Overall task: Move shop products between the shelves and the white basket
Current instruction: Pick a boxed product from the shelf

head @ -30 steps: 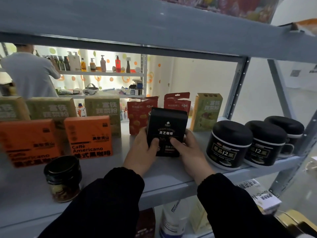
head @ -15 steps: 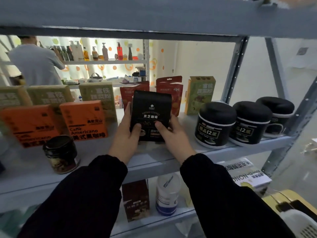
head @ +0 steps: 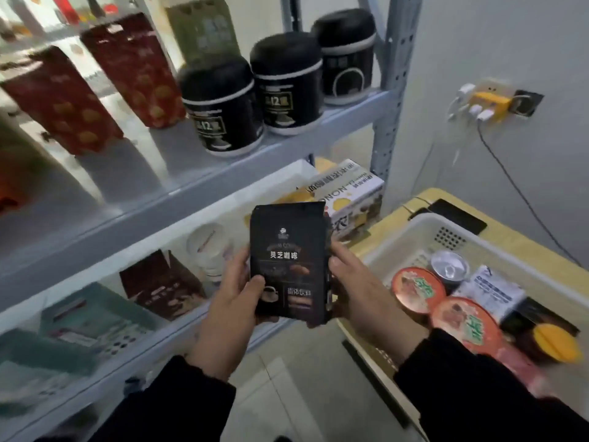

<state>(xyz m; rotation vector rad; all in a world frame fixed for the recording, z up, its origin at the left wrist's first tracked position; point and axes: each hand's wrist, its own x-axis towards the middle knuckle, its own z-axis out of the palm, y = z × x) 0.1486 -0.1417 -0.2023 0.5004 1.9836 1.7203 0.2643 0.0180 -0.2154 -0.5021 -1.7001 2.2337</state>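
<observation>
Two black sleeves are reaching in from the bottom of the view. The left hand (head: 229,301) is gripping the lower left side of a black coffee pouch (head: 288,263), with its thumb lying across the front. The right hand (head: 360,291) is holding the pouch's right edge, fingers curling behind it. The pouch is standing upright in the air with its label facing the camera, in front of the lower shelf and just left of the white basket (head: 424,224).

The basket is sitting on a pale yellow surface (head: 510,247) and is carrying two orange-lidded cups (head: 417,290), a silver-topped can (head: 449,269), a white packet (head: 487,291) and a dark pack printed with a mango (head: 548,339).

Behind the pouch, the lower shelf is holding a brown box (head: 162,285), a white bottle (head: 210,250) and a white carton (head: 350,193).

Further back, on the upper shelf (head: 191,193), three black jars (head: 223,106) are standing in a row beside two red pouches (head: 60,100).

On the far wall, a yellow adapter (head: 490,103) is sitting in a socket with white plugs in it.
</observation>
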